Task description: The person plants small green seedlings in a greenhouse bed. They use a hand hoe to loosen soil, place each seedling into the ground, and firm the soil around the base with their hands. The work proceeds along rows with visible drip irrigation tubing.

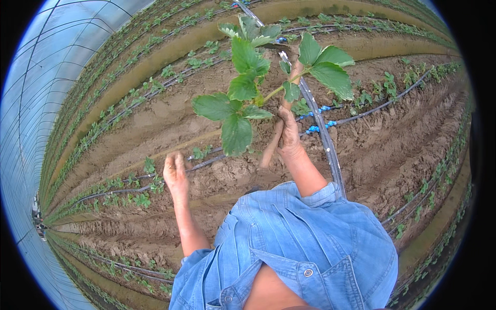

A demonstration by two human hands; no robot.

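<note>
My right hand is closed around the wooden handle of a tool, whose far end is mostly hidden behind leaves. A leafy green plant, likely a strawberry plant, stands out large in front of that hand, its toothed leaves spreading to both sides. What supports the plant is hidden. My left hand is raised over the bed to the left, soiled and slightly blurred, fingers loosely bent and nothing visible in it. Black drip lines pass just right of it.
A thick black supply pipe crosses the beds beside my right arm. Blue connectors join it to thinner drip lines. Rows of small plants line the muddy soil beds. A plastic-film tunnel wall curves along the left.
</note>
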